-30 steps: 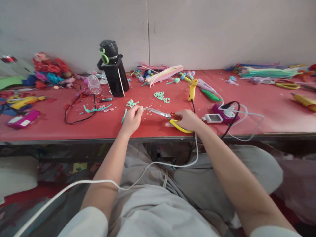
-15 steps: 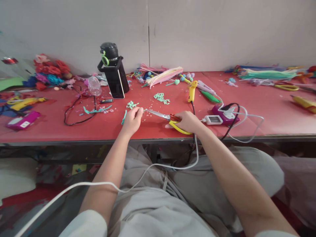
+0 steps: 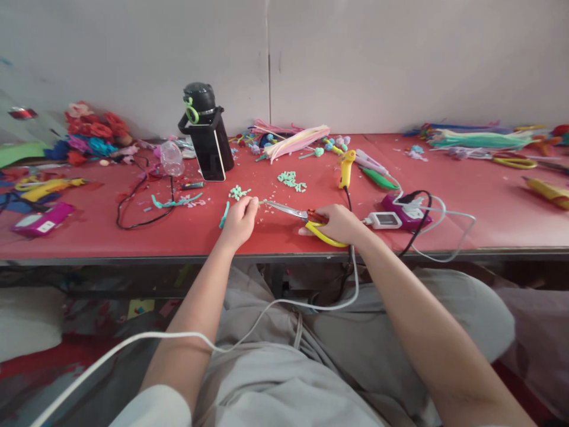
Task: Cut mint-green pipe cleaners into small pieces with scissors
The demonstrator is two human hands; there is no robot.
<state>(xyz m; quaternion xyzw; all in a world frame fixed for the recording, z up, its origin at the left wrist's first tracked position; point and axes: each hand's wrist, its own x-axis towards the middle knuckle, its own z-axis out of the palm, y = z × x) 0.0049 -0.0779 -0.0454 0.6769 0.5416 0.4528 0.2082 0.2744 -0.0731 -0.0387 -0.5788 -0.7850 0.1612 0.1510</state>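
My right hand (image 3: 340, 224) grips yellow-handled scissors (image 3: 306, 219) low over the red table (image 3: 178, 228), blades pointing left. Their tips meet the fingertips of my left hand (image 3: 240, 219), which pinches a teal pipe cleaner (image 3: 223, 214); its free end hangs out to the left of the fist. Small cut teal pieces (image 3: 239, 191) lie just beyond my left hand, and another small heap of teal pieces (image 3: 291, 178) sits farther back.
A black bottle with a phone leaning on it (image 3: 205, 133) stands behind. A yellow glue gun (image 3: 345, 166), a white charger (image 3: 386, 220) and a purple power strip (image 3: 406, 207) with cables lie right. Pipe-cleaner bundles (image 3: 296, 139) and paper flowers (image 3: 91, 133) line the back.
Both hands keep the same hold, scissor tips at the left fingertips. The view has tilted slightly, so everything sits a little lower in the picture.
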